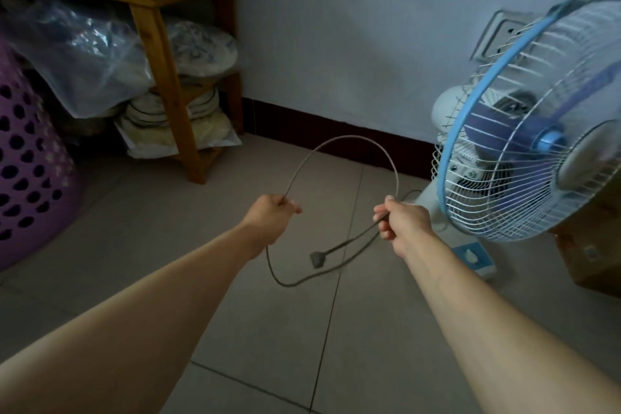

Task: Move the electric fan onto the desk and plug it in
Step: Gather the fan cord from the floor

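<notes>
The task looks to be in its early stage: the electric fan (524, 151) stands on the tiled floor (201, 279) just to the right of the right hand (401, 223), close to the wall, with no desk anywhere in view, so the move onto the desk is not yet done. What the person appears to be doing is gathering the cord (356, 158) before lifting. The left hand (274, 215) is closed in a fist around one stretch of the cord, and the right hand is pinched shut around another stretch, thumb and fingers clamped on it. Between the two hands the cord rises in a tall arch beyond them, while a second loop sags below them towards the floor. The plug (317, 259) dangles free below and between the hands, nearer the right one, so it is in no outlet. A wall socket (497, 33) shows beyond the right hand, partly hidden behind the fan's cage. A wooden shelf (161, 54) and a purple basket (30, 161) lie well off to the left of the left hand. Still left, by this reading: finish coiling, carry the fan to the desk, set it down and plug it in.
</notes>
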`<state>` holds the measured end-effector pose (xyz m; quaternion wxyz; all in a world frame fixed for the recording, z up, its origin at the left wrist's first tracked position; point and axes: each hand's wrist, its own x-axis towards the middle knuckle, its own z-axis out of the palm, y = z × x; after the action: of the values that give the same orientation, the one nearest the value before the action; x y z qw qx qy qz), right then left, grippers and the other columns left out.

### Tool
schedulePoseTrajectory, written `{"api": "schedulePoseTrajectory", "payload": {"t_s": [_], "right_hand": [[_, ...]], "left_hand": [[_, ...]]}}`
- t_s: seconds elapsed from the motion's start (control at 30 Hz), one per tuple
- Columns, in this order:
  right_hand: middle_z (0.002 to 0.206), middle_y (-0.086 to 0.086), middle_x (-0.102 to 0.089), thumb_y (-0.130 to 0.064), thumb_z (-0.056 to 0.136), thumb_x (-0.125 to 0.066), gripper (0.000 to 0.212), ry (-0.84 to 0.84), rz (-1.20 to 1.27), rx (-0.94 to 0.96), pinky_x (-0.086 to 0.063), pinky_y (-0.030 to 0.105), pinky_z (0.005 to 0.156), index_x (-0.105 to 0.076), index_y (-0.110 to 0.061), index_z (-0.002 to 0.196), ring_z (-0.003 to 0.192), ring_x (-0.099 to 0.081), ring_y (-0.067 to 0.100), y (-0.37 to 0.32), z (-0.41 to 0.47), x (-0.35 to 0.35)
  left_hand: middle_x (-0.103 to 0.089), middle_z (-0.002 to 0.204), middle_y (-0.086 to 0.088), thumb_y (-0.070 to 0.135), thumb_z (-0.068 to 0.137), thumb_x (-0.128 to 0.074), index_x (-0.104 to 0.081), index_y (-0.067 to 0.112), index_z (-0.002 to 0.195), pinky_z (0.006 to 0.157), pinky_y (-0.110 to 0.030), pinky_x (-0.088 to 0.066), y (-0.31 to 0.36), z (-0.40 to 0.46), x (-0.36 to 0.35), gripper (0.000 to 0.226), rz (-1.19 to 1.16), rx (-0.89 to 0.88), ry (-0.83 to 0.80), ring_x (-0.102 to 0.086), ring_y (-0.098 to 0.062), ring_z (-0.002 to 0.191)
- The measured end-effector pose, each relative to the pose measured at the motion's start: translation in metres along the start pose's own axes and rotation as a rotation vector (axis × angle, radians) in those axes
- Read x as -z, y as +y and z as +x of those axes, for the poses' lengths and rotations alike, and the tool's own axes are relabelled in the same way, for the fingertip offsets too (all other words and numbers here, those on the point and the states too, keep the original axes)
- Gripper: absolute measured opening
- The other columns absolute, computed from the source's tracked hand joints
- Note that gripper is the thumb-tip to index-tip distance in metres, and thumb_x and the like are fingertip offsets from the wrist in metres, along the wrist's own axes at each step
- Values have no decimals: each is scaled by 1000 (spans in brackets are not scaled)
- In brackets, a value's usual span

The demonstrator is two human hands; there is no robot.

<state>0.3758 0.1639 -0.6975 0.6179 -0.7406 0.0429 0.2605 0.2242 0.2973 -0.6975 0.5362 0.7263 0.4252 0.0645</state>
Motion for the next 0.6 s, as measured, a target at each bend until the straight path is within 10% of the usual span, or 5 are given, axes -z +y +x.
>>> {"api": "schedulePoseTrajectory", "payload": {"t_s": [0.2, 0.33, 0.6], "right_hand": [[55, 10, -49, -17, 99, -40, 40, -148, 29, -6, -22, 10, 29, -51, -4, 62, 21, -36, 3, -24, -18, 3], [51, 9, -54, -15, 98, -42, 37, -95, 79, 27, -32, 11, 30, -51, -5, 64, 24, -45, 6, -31, -22, 2], [81, 11, -57, -22, 98, -44, 19, -189, 34, -63, -49, 26, 58, -53, -7, 91, 66, -55, 18, -20, -25, 23]], "left_hand": [[-63, 93, -10, 12, 99, -32, -64, -1, 105, 60, -21, -45, 30, -8, -28, 36, -69, -29, -260, -58, -12, 69], [-63, 71, -11, 12, 98, -31, -64, 5, 83, 78, -27, -47, 38, -12, -31, 37, -97, -87, -350, -60, -18, 63], [-33, 53, 1, 34, 99, -34, -45, 15, 64, 48, -24, -31, 51, -15, -42, 42, -174, 23, -261, -31, -13, 46]]}}
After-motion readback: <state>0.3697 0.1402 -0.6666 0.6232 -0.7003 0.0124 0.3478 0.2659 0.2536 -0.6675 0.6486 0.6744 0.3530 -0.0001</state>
